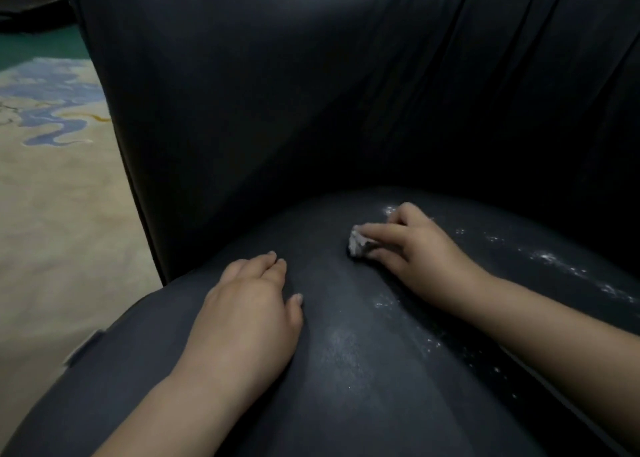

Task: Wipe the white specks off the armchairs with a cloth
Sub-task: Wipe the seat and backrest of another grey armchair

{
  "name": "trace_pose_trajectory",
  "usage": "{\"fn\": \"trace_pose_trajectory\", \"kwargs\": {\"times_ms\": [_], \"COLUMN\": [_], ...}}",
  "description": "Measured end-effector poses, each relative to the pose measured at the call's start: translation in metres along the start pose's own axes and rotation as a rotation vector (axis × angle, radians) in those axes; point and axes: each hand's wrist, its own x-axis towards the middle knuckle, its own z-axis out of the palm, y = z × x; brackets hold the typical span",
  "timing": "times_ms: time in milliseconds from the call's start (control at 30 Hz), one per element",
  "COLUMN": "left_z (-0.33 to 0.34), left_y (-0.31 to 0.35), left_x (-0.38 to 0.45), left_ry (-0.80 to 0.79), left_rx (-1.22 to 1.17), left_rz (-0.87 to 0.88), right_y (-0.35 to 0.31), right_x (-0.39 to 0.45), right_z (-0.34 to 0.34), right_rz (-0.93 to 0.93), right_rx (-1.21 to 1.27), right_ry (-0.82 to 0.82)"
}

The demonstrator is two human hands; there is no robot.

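Dark leather armchair seat (346, 404) part-wiped; white specks (550, 259) remained right of small crumpled white cloth (358, 243), pinched by right hand (419, 248); left hand (249, 314) flat, fingers relaxed.

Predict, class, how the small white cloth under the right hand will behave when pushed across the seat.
The cloth looks crumpled under the right hand, so it is probably soft and floppy. It likely bunches and smears rather than rolls.

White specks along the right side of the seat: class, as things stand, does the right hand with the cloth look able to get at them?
Probably yes. The right hand holding the cloth rests on the seat cushion, and the white specks lie just beside it on open cushion with nothing between.
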Motion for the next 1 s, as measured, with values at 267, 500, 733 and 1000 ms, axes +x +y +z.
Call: {"fn": "trace_pose_trajectory", "kwargs": {"times_ms": [267, 500, 733, 1000], "left_z": [-0.002, -0.004, -0.004, -0.002], "left_y": [0.003, 0.003, 0.002, 0.001], "left_x": [0.004, 0.003, 0.003, 0.004], "left_ry": [-0.070, -0.089, -0.087, -0.097], "left_rx": [0.078, 0.077, 0.062, 0.058], "left_rz": [0.018, 0.018, 0.020, 0.016], "right_y": [0.075, 0.061, 0.059, 0.073], "right_x": [0.047, 0.029, 0.065, 0.038], "right_z": [-0.025, -0.009, -0.009, -0.022], "right_rz": [0.389, 0.148, 0.290, 0.242], "right_rx": [0.138, 0.002, -0.015, -0.027], "right_ry": [0.162, -0.017, -0.025, 0.000]}}
